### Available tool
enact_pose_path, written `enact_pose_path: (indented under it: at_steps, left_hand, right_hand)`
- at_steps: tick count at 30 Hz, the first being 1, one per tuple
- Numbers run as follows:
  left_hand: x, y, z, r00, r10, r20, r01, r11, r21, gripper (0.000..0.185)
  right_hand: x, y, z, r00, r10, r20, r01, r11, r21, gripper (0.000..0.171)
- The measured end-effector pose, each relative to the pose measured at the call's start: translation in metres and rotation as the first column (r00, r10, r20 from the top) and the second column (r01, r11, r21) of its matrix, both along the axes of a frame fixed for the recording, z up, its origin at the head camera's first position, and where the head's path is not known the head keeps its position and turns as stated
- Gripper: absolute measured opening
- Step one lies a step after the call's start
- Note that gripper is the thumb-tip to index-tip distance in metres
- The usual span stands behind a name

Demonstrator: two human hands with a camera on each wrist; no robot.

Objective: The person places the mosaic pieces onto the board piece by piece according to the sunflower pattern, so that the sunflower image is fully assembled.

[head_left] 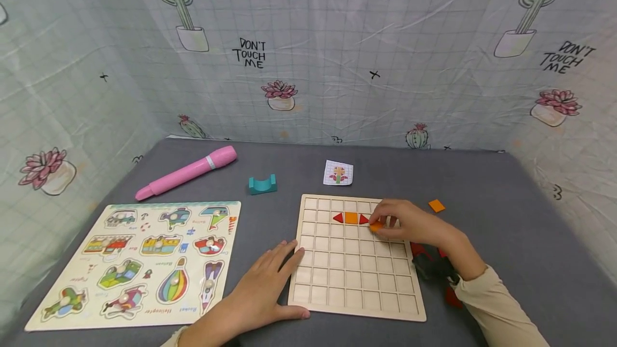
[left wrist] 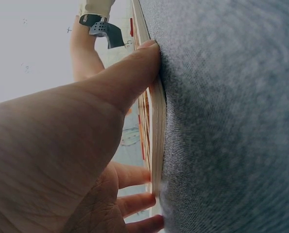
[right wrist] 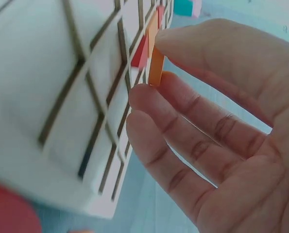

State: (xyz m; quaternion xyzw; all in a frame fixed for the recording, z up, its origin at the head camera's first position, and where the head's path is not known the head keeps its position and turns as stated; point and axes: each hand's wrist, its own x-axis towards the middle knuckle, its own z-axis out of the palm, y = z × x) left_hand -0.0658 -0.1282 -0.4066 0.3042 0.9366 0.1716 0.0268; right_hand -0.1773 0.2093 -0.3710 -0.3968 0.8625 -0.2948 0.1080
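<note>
My right hand (head_left: 409, 221) pinches an orange square tile (right wrist: 156, 65) between thumb and fingers, close over the wooden grid board (head_left: 356, 283). On that board's upper rows sit an orange square (head_left: 351, 218) and two red triangles, one on its left (head_left: 339, 218) and one on its right (head_left: 363, 219). The held tile is right beside the right-hand triangle. My left hand (head_left: 262, 288) rests along the board's left edge with fingers extended; in the left wrist view its thumb (left wrist: 139, 60) lies against the board's side.
Right of the board lies a loose orange tile (head_left: 436, 205); red pieces (head_left: 418, 249) are partly hidden under my right wrist. Behind it is a small pattern card (head_left: 338, 173). A teal block (head_left: 263, 184), a pink pen-shaped object (head_left: 188, 173) and a vehicle puzzle board (head_left: 159, 319) lie left.
</note>
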Motion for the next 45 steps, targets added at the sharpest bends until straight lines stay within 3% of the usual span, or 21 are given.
enact_pose_path:
  at_steps: [5, 14, 35, 45]
  left_hand:
    - [-0.001, -0.001, 0.000, 1.000, -0.003, -0.005, 0.003, 1.000, -0.003, 0.099]
    - [-0.001, 0.000, 0.000, 1.000, -0.008, -0.017, 0.007, 1.000, -0.013, 0.099]
    - [0.000, 0.000, 0.001, 1.000, -0.009, -0.010, 0.009, 1.000, -0.007, 0.099]
    - [0.000, 0.000, 0.000, 1.000, 0.000, 0.006, 0.000, 1.000, -0.004, 0.099]
  right_hand:
    - [-0.003, -0.015, -0.005, 0.999, 0.051, 0.002, -0.051, 0.998, -0.025, 0.013]
    - [-0.003, -0.029, -0.007, 0.998, 0.069, 0.008, -0.069, 0.997, -0.025, 0.010]
    - [0.001, -0.041, -0.015, 0.996, 0.017, -0.086, -0.017, 1.000, -0.006, 0.007]
    - [0.003, -0.046, -0.016, 0.996, -0.007, -0.085, 0.008, 1.000, 0.017, 0.007]
